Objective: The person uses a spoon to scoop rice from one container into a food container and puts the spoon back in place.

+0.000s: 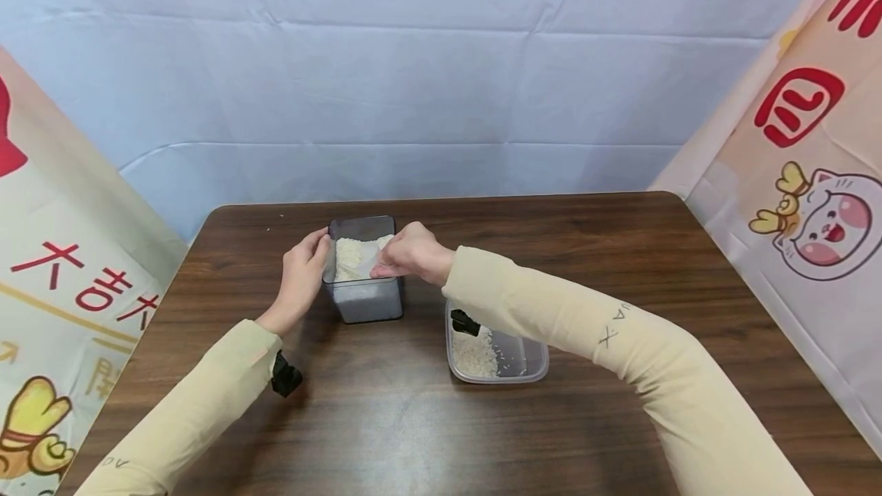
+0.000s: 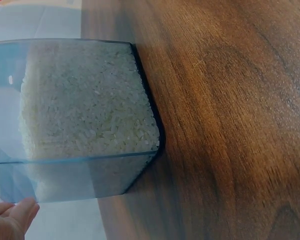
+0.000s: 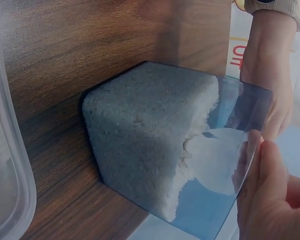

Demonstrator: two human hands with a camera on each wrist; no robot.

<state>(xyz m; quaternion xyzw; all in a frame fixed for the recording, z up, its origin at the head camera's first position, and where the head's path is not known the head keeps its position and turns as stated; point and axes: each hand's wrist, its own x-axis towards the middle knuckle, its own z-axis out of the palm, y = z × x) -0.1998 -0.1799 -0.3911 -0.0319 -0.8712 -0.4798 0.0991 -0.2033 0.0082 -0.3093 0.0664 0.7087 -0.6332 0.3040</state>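
Observation:
A clear, dark-tinted square container (image 1: pixel 365 303) of white rice (image 1: pixel 348 257) stands upright toward the back left of the table. My left hand (image 1: pixel 303 266) holds its left wall near the rim; fingertips (image 2: pixel 24 212) show against that wall in the left wrist view. My right hand (image 1: pixel 413 255) reaches over the container's right rim and pinches a whitish, translucent scoop (image 3: pixel 215 162). The scoop's rounded end sits in the rice, partly buried in it. Through the wall, the right wrist view shows a hollow in the rice around the scoop.
Nearer and to the right, a shallow clear plastic box (image 1: pixel 498 379) holds loose rice (image 1: pixel 474 357) on its left side; my right sleeve (image 1: pixel 537 293) covers its back part. Both stand on a dark wooden table (image 1: pixel 386 427). Pale cloth (image 1: pixel 427 98) hangs behind.

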